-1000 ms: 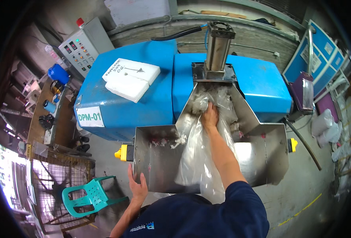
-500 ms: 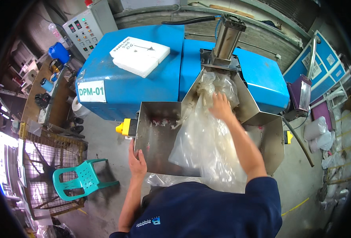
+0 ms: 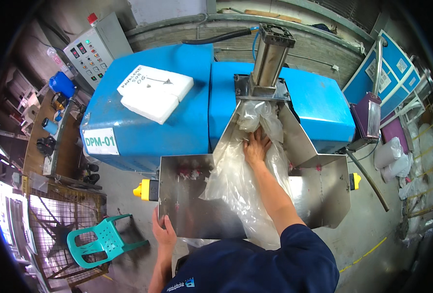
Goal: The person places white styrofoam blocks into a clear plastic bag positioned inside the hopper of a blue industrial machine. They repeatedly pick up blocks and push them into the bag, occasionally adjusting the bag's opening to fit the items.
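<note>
A long bunch of clear plastic film (image 3: 231, 178) lies in a metal feed tray (image 3: 192, 215) and runs up its narrowing chute to the machine's mouth. My right hand (image 3: 257, 146) presses down on the film near the top of the chute, its fingers spread and partly bent over it. At the tray's near left corner, my left hand (image 3: 163, 233) rests against the outer edge, thumb and forefinger apart. Some of its fingers are hidden. Above the chute stands a metal cylinder (image 3: 269, 58), and the film's far end goes out of sight beneath it.
Blue machine housing (image 3: 153, 136) spans the back, with a white foam block (image 3: 155, 93) on top. A control cabinet (image 3: 92, 56) stands behind left. Yellow switch boxes (image 3: 145, 189) flank the tray. A green plastic chair (image 3: 101, 241) stands left; wrapped bundles (image 3: 395, 158) lie at right.
My right hand has pushed the film farther up the chute, and its fingers are more bent. The film's lower end has drawn upward. My left hand stays by the tray edge; the view has shifted.
</note>
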A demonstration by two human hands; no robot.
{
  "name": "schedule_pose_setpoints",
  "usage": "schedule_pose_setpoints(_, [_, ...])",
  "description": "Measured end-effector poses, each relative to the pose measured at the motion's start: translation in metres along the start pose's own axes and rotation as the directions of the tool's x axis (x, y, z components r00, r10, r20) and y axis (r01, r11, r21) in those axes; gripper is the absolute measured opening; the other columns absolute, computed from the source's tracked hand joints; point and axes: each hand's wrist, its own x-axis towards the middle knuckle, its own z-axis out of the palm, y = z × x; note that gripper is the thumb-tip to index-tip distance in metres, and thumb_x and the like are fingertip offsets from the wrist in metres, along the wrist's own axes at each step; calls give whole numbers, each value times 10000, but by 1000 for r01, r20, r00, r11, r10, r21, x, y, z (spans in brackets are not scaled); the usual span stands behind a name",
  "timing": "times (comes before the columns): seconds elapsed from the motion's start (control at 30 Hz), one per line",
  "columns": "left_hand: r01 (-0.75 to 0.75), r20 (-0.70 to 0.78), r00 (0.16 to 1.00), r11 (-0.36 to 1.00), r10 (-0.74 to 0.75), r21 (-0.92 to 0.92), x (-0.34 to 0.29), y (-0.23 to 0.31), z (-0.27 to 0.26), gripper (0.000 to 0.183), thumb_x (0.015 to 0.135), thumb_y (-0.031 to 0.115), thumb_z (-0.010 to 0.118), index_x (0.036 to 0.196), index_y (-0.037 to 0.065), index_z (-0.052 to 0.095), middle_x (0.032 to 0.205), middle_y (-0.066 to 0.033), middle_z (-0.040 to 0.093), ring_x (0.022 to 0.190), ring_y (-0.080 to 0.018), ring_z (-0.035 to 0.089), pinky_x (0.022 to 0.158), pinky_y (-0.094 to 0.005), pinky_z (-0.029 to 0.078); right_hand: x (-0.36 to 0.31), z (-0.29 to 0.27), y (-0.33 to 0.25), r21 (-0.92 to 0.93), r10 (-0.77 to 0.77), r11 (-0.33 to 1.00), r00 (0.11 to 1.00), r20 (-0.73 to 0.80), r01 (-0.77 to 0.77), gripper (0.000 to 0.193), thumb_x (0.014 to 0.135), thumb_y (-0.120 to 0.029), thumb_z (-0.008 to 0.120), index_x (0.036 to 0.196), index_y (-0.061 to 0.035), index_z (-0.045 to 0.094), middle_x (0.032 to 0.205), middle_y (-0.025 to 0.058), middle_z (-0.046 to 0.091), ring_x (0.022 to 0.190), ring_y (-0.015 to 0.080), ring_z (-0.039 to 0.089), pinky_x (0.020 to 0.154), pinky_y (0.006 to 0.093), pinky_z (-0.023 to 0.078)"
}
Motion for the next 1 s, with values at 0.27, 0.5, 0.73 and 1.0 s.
schedule_pose_setpoints(0.27, [-25, 3, 1000, 999, 25, 21, 8, 6, -1, 561, 1037, 36, 574, 1561, -82, 414, 1560, -275, 476, 1406, -354, 563, 992, -367, 593, 109, 73, -10, -172, 122, 979, 989, 84, -107, 571, 954, -345, 677, 1491, -160, 622, 1613, 83, 462, 1481, 439, 366, 1132, 640, 396])
schedule_pose_setpoints(0.5, [-689, 633, 621, 707, 463, 159, -9, 180, 106, 1116, 846, 546, 828, 1692, 90, 262, 1751, -239, 221, 1604, -549, 129, 1243, -747, 125, 147, 15, 61, -154, -205, 922, 787, 581, 354, 435, 968, -302, 635, 1272, -17, 760, 1407, 204, 692, 1292, 417, 645, 1107, 521, 486])
schedule_pose_setpoints(0.73, [-620, 848, 516, 735, 121, 272, -1, 130, 275, 1325, 772, 716, 812, 1741, 166, 95, 1780, -154, 213, 1528, -568, 309, 1182, -809, 225, -23, -163, 52, 471, -269, 877, 913, 308, 99, 623, 970, -422, 752, 1464, -59, 645, 1443, 237, 657, 1328, 412, 625, 1122, 458, 486])
schedule_pose_setpoints(1.0, [-558, 772, 634, 718, 46, 416, 49, 87, 327, 1105, 803, 434, 785, 1706, 134, 224, 1698, -127, 352, 1460, -477, 421, 1225, -709, 243, -256, -175, 48, 65, 33, 997, 974, 222, -48, 873, 885, -566, 796, 1612, -181, 505, 1711, 238, 328, 1578, 476, 286, 1201, 668, 312])
